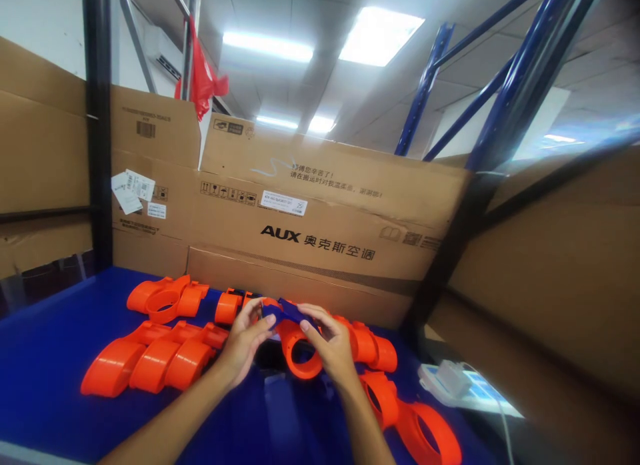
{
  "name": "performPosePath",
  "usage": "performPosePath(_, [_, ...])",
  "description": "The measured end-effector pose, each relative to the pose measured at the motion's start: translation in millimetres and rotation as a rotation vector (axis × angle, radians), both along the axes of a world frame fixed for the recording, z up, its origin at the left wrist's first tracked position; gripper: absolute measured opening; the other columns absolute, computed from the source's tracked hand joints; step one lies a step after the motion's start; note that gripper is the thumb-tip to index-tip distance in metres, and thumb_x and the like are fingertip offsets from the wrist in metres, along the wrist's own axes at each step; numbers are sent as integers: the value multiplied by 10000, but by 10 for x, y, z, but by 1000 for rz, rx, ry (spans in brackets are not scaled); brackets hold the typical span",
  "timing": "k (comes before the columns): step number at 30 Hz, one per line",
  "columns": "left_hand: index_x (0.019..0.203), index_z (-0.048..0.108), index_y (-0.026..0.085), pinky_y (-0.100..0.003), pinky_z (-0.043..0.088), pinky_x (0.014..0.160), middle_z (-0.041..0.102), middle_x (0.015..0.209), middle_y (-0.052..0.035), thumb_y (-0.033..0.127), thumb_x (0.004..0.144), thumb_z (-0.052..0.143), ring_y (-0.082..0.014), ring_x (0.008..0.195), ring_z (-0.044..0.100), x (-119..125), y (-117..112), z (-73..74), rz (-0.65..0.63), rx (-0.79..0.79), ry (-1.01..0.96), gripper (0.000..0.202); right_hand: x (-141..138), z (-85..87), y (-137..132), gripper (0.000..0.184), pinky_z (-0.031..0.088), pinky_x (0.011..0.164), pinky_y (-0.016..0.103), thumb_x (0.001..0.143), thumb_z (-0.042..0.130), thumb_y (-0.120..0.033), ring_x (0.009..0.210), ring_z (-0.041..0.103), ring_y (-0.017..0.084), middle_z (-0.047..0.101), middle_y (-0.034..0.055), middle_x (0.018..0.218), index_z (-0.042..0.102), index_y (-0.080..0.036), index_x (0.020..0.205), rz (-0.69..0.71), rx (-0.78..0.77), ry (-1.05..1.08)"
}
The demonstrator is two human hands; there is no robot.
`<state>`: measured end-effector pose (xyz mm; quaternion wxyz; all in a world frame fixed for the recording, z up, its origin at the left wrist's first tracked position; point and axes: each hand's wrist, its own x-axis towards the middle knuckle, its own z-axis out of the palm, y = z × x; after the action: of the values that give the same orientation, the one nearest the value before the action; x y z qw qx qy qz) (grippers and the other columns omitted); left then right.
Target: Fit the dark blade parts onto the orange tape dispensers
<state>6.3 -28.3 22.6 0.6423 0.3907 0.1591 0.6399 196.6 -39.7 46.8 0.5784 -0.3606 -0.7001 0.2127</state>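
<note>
Head view: both hands up over the middle of the bench, blue piece between them. Left hand pinches its left end, right hand its right end, thumbs toward me, fingers behind, each closed down to about the piece's thickness. Long axis runs roughly crosswise, hand to hand; neither hand is nearer. Orange ring sits just below, nearer the right thumb, hole facing me; I can't tell if it's joined to the blue piece.

Edges: cardboard wall stands behind; three orange parts in a row beside the left forearm; more orange parts just right of the right hand, another orange loop near the right forearm. Blue surface shows between the forearms and along the far left, so I'd judge most room is toward me.
</note>
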Motion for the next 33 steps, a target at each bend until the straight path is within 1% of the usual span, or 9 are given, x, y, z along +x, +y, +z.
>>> performPosePath(6, [1118,652,251,-337,538,857,677,1097,-48,250,688,835,-222,1013,652,-6,-6,-6,28,-14,-16,467,-15,-10,-4,314,484,1021,472,836,713,-436,1127,644,294,719,97,1159,742,-245,1084,-11,-37,-1])
performPosePath(10, [1143,651,258,-348,523,907,674,1135,-47,232,671,841,-226,1044,646,-13,7,-16,51,-12,-38,510,-46,-3,-23,356,493,1018,468,843,705,-435,1116,654,291,718,97,1168,714,-242,1141,-11,-55,-15])
performPosePath(14, [1202,642,258,-358,509,940,658,1222,-72,225,674,829,-256,1104,632,-37,-10,14,38,32,-45,561,-80,0,-67,450,490,1032,469,857,694,-406,1187,624,291,676,95,1266,624,-258,1276,66,-57,-6])
performPosePath(18, [1277,619,241,-394,475,1001,644,1285,-103,234,673,817,-308,1187,595,-80,-45,48,-22,92,-26,635,-91,-5,-125,504,503,1016,474,848,704,-395,1194,621,298,658,100,1296,579,-263,1319,141,-49,-79])
performPosePath(19, [1299,609,236,-400,459,1023,638,1300,-110,240,680,812,-316,1212,580,-90,-52,49,-38,110,-24,652,-90,-8,-136,517,512,1002,476,839,715,-394,1173,633,300,667,101,1279,578,-264,1321,120,-34,-114])
performPosePath(21, [1349,577,239,-405,416,1073,606,1357,-114,251,708,794,-321,1280,531,-104,-60,44,-53,148,-13,676,-86,-14,-148,567,508,998,487,801,756,-390,1150,639,308,674,99,1259,579,-271,1327,17,28,-204])
performPosePath(25, [1364,563,266,-376,313,1153,530,1456,-82,249,737,785,-287,1387,421,-102,-41,31,62,191,90,665,-72,-38,-131,638,482,1005,502,762,795,-373,1129,620,315,664,95,1257,573,-300,1355,-169,217,-389])
performPosePath(29, [1289,603,254,-379,339,1133,585,1397,-90,268,730,796,-279,1339,483,-79,12,41,160,211,155,592,-58,-67,-101,648,507,919,497,793,772,-357,997,626,294,682,98,1116,537,-320,1396,-262,364,-486])
performPosePath(33, [1201,628,239,-400,371,1104,631,1330,-96,286,725,799,-280,1276,540,-77,43,42,242,213,196,508,-49,-77,-88,679,514,891,493,812,756,-359,980,615,288,666,98,1101,486,-334,1434,-267,397,-542])
